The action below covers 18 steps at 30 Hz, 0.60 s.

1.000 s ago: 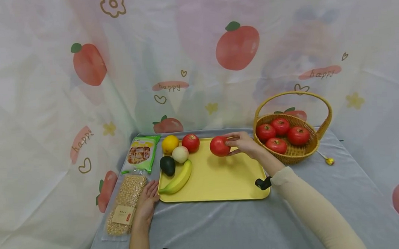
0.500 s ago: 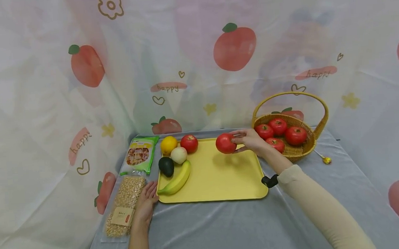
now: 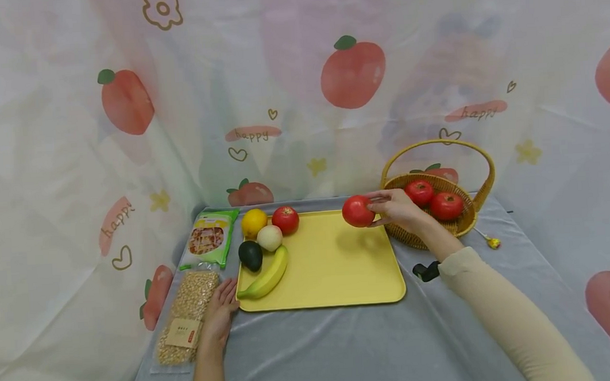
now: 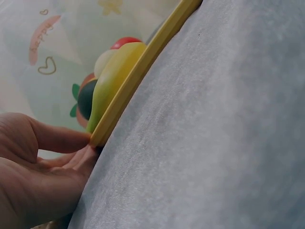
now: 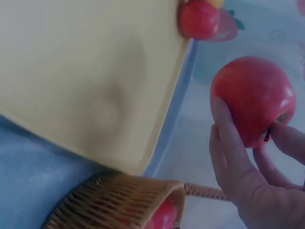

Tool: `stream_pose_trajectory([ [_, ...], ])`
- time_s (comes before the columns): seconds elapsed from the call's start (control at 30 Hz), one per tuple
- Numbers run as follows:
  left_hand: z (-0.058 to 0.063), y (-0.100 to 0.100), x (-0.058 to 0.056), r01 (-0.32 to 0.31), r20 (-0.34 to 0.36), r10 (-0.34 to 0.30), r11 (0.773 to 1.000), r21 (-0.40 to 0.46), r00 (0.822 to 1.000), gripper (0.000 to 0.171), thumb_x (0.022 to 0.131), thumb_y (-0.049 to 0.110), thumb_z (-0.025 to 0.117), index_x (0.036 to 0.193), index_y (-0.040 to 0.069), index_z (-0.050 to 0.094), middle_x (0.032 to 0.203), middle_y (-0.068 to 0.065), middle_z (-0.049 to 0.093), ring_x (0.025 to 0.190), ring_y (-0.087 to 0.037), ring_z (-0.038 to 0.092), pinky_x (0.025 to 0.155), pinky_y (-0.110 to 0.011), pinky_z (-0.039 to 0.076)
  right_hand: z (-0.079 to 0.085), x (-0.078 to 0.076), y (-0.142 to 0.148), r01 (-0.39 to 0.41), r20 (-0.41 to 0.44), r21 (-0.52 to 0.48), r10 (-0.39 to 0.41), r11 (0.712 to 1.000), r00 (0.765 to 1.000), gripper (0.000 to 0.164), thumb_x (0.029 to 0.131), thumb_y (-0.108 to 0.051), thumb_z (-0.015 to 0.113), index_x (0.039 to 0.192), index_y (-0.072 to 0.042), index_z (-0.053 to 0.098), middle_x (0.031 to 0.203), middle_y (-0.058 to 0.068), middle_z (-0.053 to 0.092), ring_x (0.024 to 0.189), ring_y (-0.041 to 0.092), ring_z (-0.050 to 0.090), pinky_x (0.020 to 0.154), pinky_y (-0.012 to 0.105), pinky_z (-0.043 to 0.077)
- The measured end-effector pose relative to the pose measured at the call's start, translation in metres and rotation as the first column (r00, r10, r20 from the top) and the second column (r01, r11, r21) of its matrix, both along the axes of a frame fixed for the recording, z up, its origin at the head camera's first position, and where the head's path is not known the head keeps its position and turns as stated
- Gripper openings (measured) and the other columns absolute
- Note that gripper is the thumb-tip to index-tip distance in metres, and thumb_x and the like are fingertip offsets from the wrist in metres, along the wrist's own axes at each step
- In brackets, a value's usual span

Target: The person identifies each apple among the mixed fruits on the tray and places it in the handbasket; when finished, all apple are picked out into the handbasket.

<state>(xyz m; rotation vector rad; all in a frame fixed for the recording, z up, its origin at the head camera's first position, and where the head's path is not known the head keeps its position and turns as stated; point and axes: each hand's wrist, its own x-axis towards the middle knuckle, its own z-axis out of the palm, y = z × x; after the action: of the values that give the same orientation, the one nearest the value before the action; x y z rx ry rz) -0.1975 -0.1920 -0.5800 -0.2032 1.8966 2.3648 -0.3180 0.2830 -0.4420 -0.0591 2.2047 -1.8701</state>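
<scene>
My right hand (image 3: 396, 207) holds a red apple (image 3: 357, 211) in its fingertips, above the back right part of the yellow tray (image 3: 340, 269). In the right wrist view the apple's stem end (image 5: 282, 117) faces the thumb. My left hand (image 3: 220, 316) is at the tray's front left corner, and the left wrist view shows thumb and fingers pinching that corner. On the tray's left side lie a banana (image 3: 268, 277), a dark green avocado (image 3: 250, 256), a pale round fruit (image 3: 269, 238), a lemon (image 3: 254, 222) and another red fruit (image 3: 285, 220).
A wicker basket (image 3: 411, 238) with a tall handle stands at the tray's back right, red apples (image 3: 447, 206) inside, partly hidden by my right arm. Left of the tray lie a green-edged food packet (image 3: 210, 240) and a bag of pale kernels (image 3: 191, 300). A patterned curtain (image 3: 300, 98) hangs behind.
My right hand has carried the apple rightward and slightly up, from over the tray's middle toward the basket. My left hand has stayed at the tray corner.
</scene>
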Motion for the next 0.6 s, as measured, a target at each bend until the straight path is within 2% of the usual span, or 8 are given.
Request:
stream_pose_trajectory([
  [0.07,-0.001,0.0,0.0,0.002,-0.004,-0.002,1.0,-0.003,1.0,0.074,0.096,-0.024,0.037,0.163,-0.007,0.012,0.168,-0.029,0.02,0.157,-0.038,0.021,0.127,-0.047,0.021,0.003,0.002,0.005,0.009,-0.001,0.01,-0.009,1.0,1.0,0.048,0.104,-0.006,0.061,0.149,0.005,0.05,0.142,0.029,0.054,0.112,0.033,0.068,0.084,0.05,0.063],
  [0.23,-0.001,-0.001,-0.001,-0.003,-0.003,0.003,1.0,-0.016,1.0,0.074,0.096,-0.023,0.038,0.163,-0.007,0.013,0.168,-0.029,0.021,0.157,-0.038,0.021,0.126,-0.044,0.024,0.007,0.003,0.016,0.025,0.011,0.034,-0.026,0.999,1.0,0.047,0.104,-0.008,0.062,0.149,0.002,0.052,0.142,0.026,0.054,0.118,0.037,0.064,0.088,0.053,0.061],
  [0.47,-0.002,0.0,0.0,-0.003,-0.003,0.003,1.0,-0.018,1.0,0.074,0.096,-0.023,0.038,0.163,-0.007,0.013,0.167,-0.03,0.021,0.157,-0.039,0.021,0.127,-0.046,0.023,0.01,0.007,0.032,0.039,0.027,0.047,-0.04,0.998,0.999,0.052,0.105,-0.007,0.06,0.154,0.004,0.045,0.149,0.031,0.048,0.127,0.042,0.058,0.099,0.062,0.052],
  [0.6,-0.002,0.0,-0.001,-0.001,-0.007,0.001,1.0,-0.019,1.0,0.074,0.096,-0.023,0.038,0.163,-0.007,0.012,0.168,-0.03,0.02,0.157,-0.039,0.021,0.127,-0.048,0.02,0.013,0.009,0.039,0.061,0.03,0.071,-0.063,0.996,0.998,0.052,0.105,-0.007,0.06,0.153,0.005,0.045,0.15,0.032,0.047,0.128,0.045,0.057,0.1,0.064,0.051],
])
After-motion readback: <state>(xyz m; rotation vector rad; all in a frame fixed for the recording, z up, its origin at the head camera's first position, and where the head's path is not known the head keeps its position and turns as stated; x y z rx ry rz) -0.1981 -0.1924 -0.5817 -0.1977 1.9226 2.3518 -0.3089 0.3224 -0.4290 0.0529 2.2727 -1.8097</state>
